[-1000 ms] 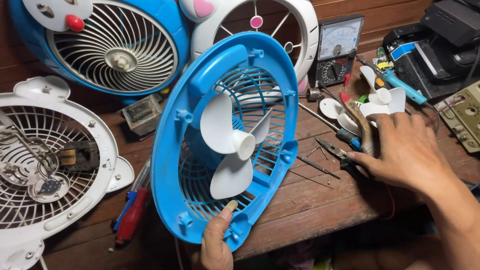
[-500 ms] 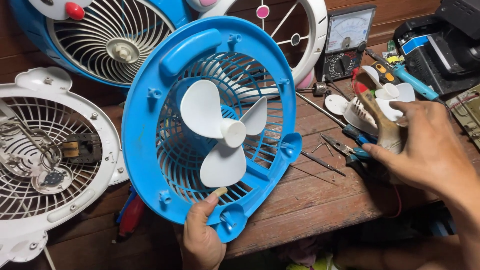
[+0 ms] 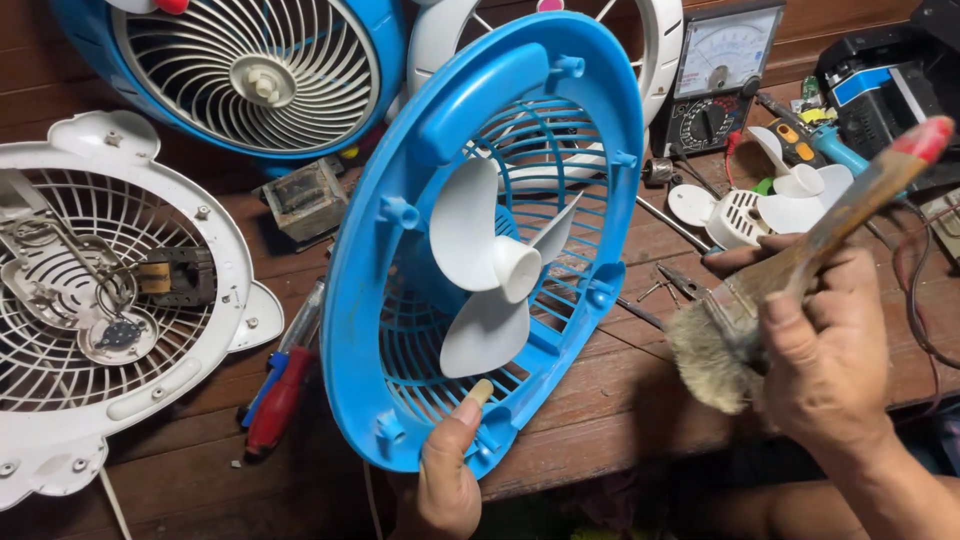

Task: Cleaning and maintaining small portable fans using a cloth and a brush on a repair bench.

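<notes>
A: What does the left hand [image 3: 445, 480] have?

B: It grips the bottom rim of a round blue fan housing [image 3: 400, 200], standing on edge and tilted, near the front of the wooden bench [image 3: 600, 410]. The thumb lies pressed against the inner face of the grille; the other fingers are behind the rim, out of sight.

A: And inside the housing?

B: A white propeller [image 3: 490, 265] with 3 blades sits on its hub at the middle of the blue grille.

A: The right hand [image 3: 825, 360]?

B: Its fingers are wrapped tight around the wooden handle of a paintbrush [image 3: 775, 285]. The handle's red tip points up and to the right, and the worn grey bristles hang just beside the housing's right edge, apart from it.

A: What lies around?

B: To the left, a white fan grille [image 3: 70, 330] lies flat with a small motor resting on it. Between it and the blue housing are a screwdriver with a red handle [image 3: 280, 395] and a small grey block [image 3: 305, 200]. At the back stand another blue fan [image 3: 250, 70], a white ring frame [image 3: 660, 50] and an analogue meter [image 3: 715, 75]. A second small white propeller [image 3: 800, 195] lies behind the right hand, near loose screws and a blue-handled tool [image 3: 830, 150].
</notes>
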